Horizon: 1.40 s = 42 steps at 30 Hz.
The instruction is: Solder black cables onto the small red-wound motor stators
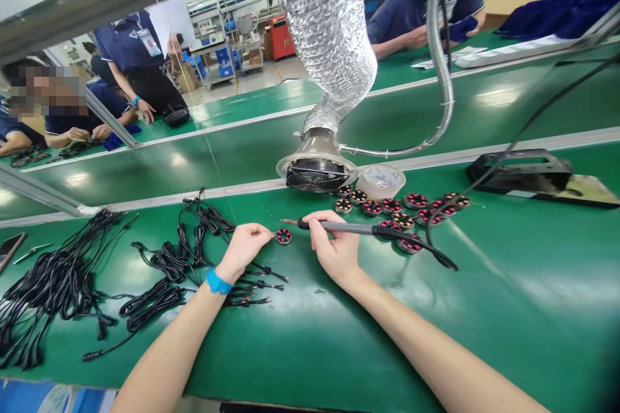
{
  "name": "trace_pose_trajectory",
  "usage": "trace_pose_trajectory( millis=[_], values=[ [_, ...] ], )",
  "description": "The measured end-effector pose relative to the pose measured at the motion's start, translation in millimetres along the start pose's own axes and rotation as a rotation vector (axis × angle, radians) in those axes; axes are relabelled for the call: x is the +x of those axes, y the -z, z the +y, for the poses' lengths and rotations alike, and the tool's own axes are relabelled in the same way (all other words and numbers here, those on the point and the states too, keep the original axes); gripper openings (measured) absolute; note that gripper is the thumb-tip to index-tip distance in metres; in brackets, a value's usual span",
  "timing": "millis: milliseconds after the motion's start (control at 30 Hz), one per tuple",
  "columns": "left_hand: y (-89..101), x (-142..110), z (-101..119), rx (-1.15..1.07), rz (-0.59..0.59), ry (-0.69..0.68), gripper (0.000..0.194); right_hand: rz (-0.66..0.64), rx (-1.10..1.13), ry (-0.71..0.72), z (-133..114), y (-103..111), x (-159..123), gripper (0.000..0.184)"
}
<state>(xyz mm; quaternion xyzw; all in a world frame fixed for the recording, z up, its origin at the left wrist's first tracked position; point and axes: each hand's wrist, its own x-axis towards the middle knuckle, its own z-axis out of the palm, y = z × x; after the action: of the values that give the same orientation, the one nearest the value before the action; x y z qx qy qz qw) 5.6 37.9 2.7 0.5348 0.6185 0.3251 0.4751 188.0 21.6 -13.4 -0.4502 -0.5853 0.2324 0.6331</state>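
My left hand (245,246), with a blue band on the wrist, is closed in a pinch at the edge of a small round pink-and-black coil part (283,236) that lies on the green bench mat (339,335). My right hand (334,248) is wrapped round a soldering iron (358,228). The iron's tip points left and sits just above and right of the coil part. Its black cord runs off to the right.
Several more round coil parts (402,210) and a roll of tape (381,179) lie behind the iron. A fume fan on a silver duct (317,171) stands at the back. Black cable bundles (159,264) cover the left. A black stand (526,171) sits far right. Other people work behind.
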Motion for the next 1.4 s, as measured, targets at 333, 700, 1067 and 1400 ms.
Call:
trace_pose_trajectory(
  millis=[333, 700, 1067, 1400],
  values=[
    [0.3, -0.2, -3.8, -0.020, -0.017, -0.006, 0.019, -0.332, -0.007, 0.059, 11.2, -12.8, -1.3, 0.031],
    [0.4, -0.7, -5.5, -0.035, -0.019, -0.016, 0.017, -0.409, 0.018, 0.048, 20.2, -23.8, -3.3, 0.040],
    [0.8, -2.7, -3.3, -0.030, -0.018, -0.008, 0.015, -0.338, -0.079, 0.051, 19.9, -34.4, -3.7, 0.047],
    [1.8, -2.7, -2.9, -0.013, -0.034, -0.002, 0.019, -0.246, -0.091, 0.039, 12.3, -21.1, -6.9, 0.029]
  ],
)
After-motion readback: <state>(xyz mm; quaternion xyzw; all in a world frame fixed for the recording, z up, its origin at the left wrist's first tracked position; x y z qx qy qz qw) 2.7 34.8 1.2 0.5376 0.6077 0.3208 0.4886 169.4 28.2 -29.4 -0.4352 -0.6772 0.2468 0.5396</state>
